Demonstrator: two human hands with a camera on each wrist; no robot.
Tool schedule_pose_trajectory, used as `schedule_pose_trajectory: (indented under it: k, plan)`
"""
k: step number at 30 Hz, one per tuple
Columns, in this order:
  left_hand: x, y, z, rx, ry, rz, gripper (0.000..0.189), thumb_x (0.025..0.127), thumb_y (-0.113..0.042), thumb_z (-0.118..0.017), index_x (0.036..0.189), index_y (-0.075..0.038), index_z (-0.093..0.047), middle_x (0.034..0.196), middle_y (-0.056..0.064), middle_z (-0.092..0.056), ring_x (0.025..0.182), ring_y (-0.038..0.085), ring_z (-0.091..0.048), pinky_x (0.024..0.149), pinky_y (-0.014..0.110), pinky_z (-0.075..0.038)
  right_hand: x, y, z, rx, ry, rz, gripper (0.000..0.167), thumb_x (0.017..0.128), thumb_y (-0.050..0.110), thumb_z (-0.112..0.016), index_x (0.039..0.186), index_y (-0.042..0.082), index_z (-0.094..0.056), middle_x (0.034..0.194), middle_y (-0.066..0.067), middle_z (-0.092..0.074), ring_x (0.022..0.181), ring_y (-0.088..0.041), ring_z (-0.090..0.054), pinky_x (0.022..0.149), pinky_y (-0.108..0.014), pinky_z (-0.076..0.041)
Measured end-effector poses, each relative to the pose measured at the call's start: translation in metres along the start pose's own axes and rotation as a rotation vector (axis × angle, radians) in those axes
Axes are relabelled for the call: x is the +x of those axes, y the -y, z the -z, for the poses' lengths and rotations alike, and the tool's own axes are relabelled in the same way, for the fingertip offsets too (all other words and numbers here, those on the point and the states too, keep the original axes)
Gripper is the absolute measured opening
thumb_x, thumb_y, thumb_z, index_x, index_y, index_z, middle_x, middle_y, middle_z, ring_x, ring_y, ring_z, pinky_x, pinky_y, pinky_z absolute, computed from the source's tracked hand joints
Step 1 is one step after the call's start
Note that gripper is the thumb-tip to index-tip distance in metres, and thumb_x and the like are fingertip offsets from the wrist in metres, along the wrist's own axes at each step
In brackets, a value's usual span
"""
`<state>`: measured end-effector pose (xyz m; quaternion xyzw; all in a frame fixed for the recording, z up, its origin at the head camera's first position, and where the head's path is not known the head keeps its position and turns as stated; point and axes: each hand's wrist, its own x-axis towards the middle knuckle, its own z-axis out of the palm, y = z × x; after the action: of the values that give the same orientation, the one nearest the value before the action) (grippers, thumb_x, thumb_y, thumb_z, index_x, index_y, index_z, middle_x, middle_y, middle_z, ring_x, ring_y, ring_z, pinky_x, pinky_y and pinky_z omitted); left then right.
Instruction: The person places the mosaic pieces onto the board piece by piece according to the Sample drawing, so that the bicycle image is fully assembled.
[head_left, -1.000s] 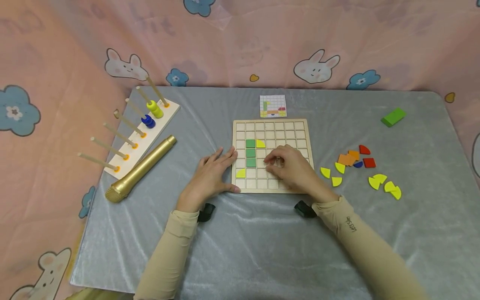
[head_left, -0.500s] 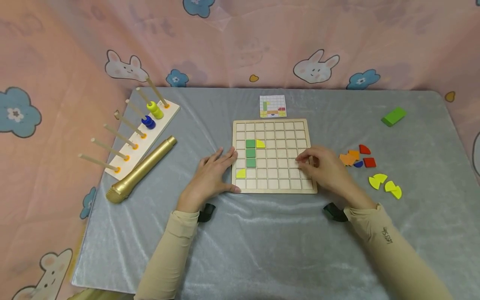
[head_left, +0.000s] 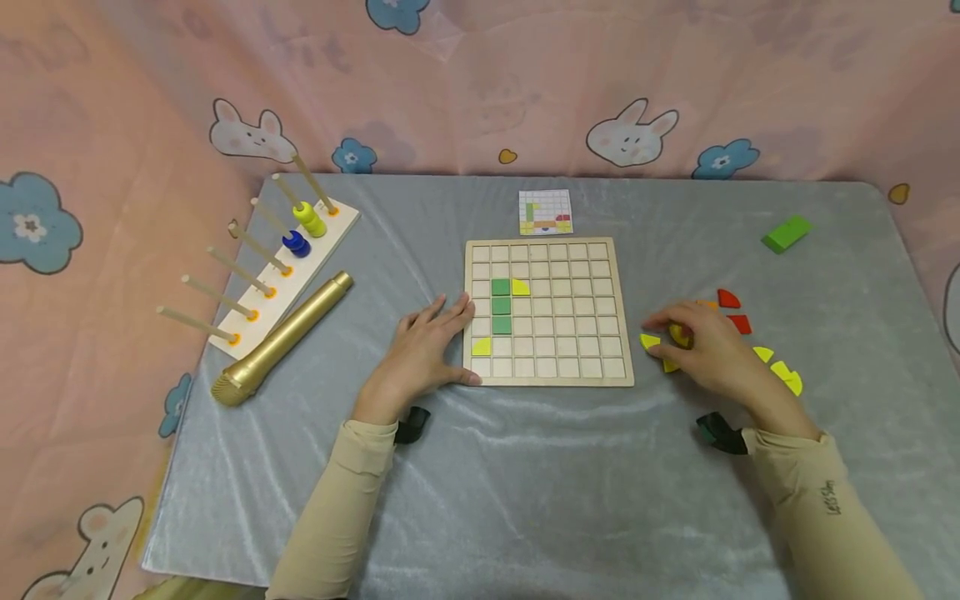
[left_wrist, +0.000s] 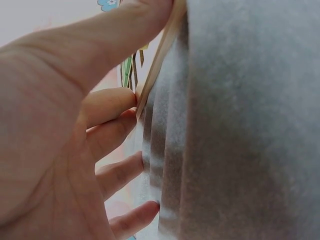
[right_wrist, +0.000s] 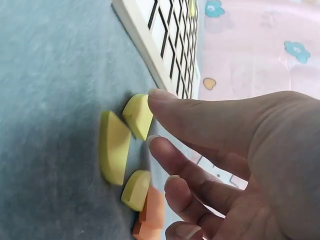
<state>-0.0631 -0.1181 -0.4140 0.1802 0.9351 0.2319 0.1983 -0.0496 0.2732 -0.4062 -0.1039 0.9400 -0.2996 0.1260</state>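
The left hand [head_left: 416, 358] rests at the left edge of a wooden grid board [head_left: 623, 354], fingers spread and thumb at the front corner. In the left wrist view its thumb and fingertips touch the board's edge. To the board's right, the right hand [head_left: 712, 354] hovers over loose pieces, thumb and index finger parted around a yellow quarter-circle piece [right_wrist: 138, 115]. The thumb tip overlaps that piece in the right wrist view; contact is unclear. Two more yellow pieces lie close by. On the board are green squares [head_left: 501, 306] and two yellow quarter-circles [head_left: 521, 288].
A patterned card [head_left: 545, 200] lies behind the board. At the left are a peg stand [head_left: 345, 218] with coloured beads and a gold microphone [head_left: 288, 333]. Red pieces [head_left: 728, 298], more yellow pieces [head_left: 786, 377] and a green block [head_left: 787, 234] lie at the right.
From above the board, the right hand has moved right to the loose yellow pieces, its thumb and index finger now wider apart. The left hand has stayed at the board's edge.
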Motion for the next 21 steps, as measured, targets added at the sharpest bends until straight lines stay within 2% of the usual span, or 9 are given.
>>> schedule_pose_trajectory:
  k: [7, 14, 21]
  plan:
    - [0.0, 0.0, 0.001, -0.003, -0.007, 0.001, 0.112, 0.077, -0.041, -0.093, 0.168, -0.016, -0.032, 0.177, 0.0, -0.022, 0.167, 0.032, -0.015, 0.128, 0.061, -0.02, -0.001, -0.004, -0.005, -0.027, -0.003, 0.01, 0.026, 0.089, 0.007, -0.085, 0.114, 0.002, -0.077, 0.103, -0.013, -0.07, 0.088, -0.024, -0.051, 0.076, -0.032, -0.041]
    - [0.0, 0.0, 0.001, -0.002, -0.003, 0.002, 0.112, 0.077, -0.041, -0.093, 0.168, -0.016, -0.032, 0.177, 0.0, -0.022, 0.167, 0.032, -0.015, 0.128, 0.061, -0.02, 0.003, 0.002, -0.007, -0.034, 0.026, -0.007, 0.021, 0.091, 0.007, -0.083, 0.11, 0.002, -0.077, 0.089, -0.005, -0.063, 0.084, -0.022, -0.054, 0.074, -0.031, -0.044]
    - [0.0, 0.0, 0.0, 0.001, -0.001, -0.003, 0.112, 0.077, -0.042, -0.093, 0.168, -0.017, -0.032, 0.177, 0.0, -0.022, 0.167, 0.032, -0.015, 0.127, 0.061, -0.021, 0.005, 0.008, -0.006, -0.019, 0.05, 0.001, 0.025, 0.093, 0.003, -0.079, 0.117, 0.004, -0.078, 0.086, -0.005, -0.062, 0.081, -0.021, -0.054, 0.068, -0.029, -0.043]
